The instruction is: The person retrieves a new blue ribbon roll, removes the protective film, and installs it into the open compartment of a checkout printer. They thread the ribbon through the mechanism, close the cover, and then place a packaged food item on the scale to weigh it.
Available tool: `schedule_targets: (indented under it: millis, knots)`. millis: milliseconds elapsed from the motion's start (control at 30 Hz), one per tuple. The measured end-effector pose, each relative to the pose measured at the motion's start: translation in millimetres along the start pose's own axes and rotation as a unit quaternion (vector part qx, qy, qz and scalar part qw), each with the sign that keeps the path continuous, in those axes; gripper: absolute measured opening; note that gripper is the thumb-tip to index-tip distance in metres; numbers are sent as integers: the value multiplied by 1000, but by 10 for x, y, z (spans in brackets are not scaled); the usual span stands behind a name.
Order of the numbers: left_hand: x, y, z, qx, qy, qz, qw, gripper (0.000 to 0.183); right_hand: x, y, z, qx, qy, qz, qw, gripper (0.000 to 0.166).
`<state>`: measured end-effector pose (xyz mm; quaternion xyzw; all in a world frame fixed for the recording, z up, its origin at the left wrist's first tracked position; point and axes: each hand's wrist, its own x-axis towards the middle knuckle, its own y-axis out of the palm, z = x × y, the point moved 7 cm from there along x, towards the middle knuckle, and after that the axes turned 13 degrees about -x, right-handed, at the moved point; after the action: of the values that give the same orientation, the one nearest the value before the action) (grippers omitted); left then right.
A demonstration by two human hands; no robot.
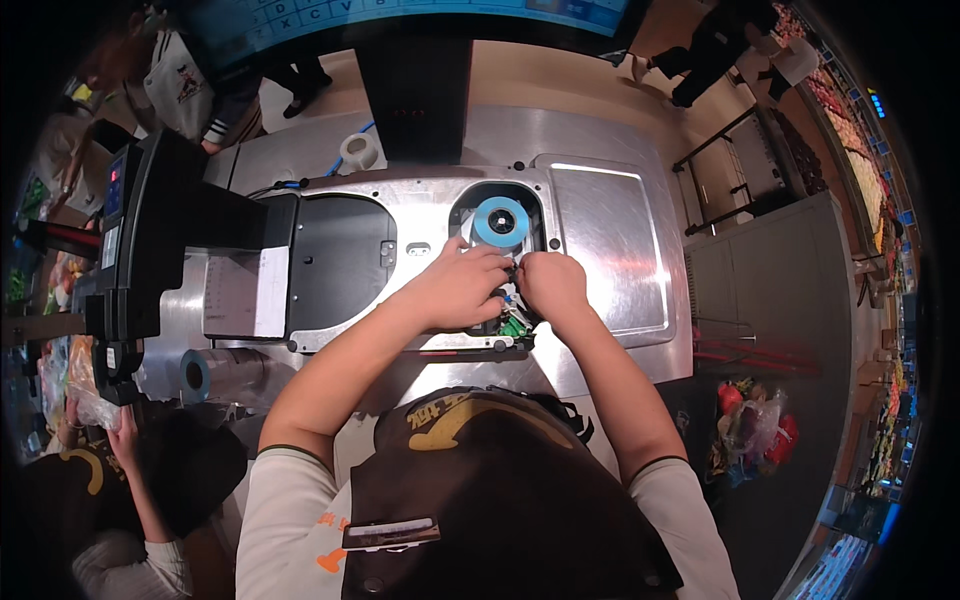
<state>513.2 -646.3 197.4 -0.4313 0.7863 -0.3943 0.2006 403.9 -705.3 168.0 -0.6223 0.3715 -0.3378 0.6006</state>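
Observation:
A roll of labels with a pale blue face (501,217) sits on a black spindle in the open right bay of a metal scale body (420,202). Just below the roll, my left hand (461,289) reaches into the bay, fingers bent over the printer mechanism. My right hand (555,285) is curled at the bay's right edge, close to my left fingertips. A small dark part (514,271) shows between the two hands; whether either grips it is hidden. Green and white mechanism parts (514,322) are visible under my hands.
A metal weighing plate (611,247) lies at the right. A screen on a dark column (412,105) stands beyond. At left are a black device (142,247), printed paper (247,292) and a film roll (221,373). A white tape roll (358,152) sits behind. Other people stand nearby.

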Motion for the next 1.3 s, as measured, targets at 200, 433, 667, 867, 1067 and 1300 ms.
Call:
schedule_targets:
  millis: [200, 433, 667, 867, 1067, 1300]
  knots:
    - [103, 67, -39, -15, 5, 24, 1000, 36, -21, -116, -58, -8, 30, 64, 997, 19]
    - [-207, -258, -136, -284, 5, -217, 934, 28, -96, -456, -125, 303, 60, 50, 950, 33]
    - [-598, -92, -344, -750, -66, -317, 576, 15, -650, -983, 443, 707, -37, -21, 706, 51]
    - [-1036, 273, -518, -800, -138, -405, 420, 20, -846, -901, 742, 630, -34, -73, 773, 46]
    - [-1323, 409, -698, -810, -114, -373, 438, 34, -1009, -1001, 826, 420, -112, -94, 896, 50]
    - [-1565, 638, -674, -712, -128, -415, 552, 33, -1280, -783, 899, 513, -79, 103, 848, 46]
